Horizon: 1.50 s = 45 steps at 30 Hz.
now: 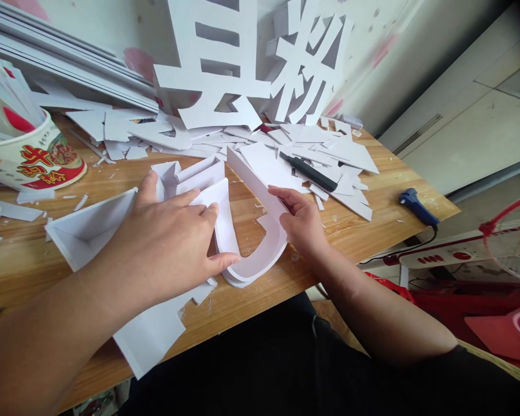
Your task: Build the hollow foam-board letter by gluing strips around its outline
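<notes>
My left hand [169, 237] lies spread over a white foam-board character [151, 329] with raised side walls, its fingertips on the wall edges and its thumb near the inside of a curve. Between the thumb and fingers of my right hand [303, 222] is a long white foam-board strip [253, 179] standing on edge. This strip bends in a U along the character's right side, and its far end sticks up free. Part of the character is hidden under my left hand and forearm.
Cut white scraps [212, 138] pile up behind, with a black utility knife [309, 173] on them. Large white characters [225, 86] lean on the wall. A paper noodle bucket [34, 156] stands at left. A blue corded tool [418, 207] lies near the right table edge.
</notes>
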Motion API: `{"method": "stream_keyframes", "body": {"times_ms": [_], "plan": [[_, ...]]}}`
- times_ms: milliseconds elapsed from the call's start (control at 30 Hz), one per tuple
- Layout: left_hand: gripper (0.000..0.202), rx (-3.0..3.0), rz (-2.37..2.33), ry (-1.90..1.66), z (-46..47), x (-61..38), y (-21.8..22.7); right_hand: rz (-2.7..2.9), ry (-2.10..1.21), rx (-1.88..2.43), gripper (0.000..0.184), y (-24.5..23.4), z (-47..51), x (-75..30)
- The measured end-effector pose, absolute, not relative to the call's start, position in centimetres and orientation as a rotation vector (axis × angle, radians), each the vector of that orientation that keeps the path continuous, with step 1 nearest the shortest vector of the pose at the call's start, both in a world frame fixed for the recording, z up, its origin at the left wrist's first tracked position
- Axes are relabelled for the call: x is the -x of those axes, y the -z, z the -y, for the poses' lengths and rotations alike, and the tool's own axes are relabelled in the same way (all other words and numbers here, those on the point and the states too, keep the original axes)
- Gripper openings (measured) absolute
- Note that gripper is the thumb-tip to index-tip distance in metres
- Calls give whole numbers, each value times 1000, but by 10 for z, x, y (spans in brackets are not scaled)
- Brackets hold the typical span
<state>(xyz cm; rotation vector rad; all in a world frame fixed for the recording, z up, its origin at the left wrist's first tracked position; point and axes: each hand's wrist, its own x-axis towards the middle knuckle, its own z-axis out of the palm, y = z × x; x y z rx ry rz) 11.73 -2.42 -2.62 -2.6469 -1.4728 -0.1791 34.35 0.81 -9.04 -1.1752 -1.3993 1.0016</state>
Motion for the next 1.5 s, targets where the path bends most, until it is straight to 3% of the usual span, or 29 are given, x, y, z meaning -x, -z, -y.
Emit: {"method": "stream_keyframes", "body": {"times_ms": [1100,1300,1500], "plan": [[46,2570,1446,58,40,-119,22,1455,-891,1254,49,91,-6,-337],[52,2590,1489,52,45,-122,21,1510,-839,1285,50,93,-8,-338],[78,2513,1705,-6,53,-143,23,1588,-772,1293,50,93,-9,-339]]}}
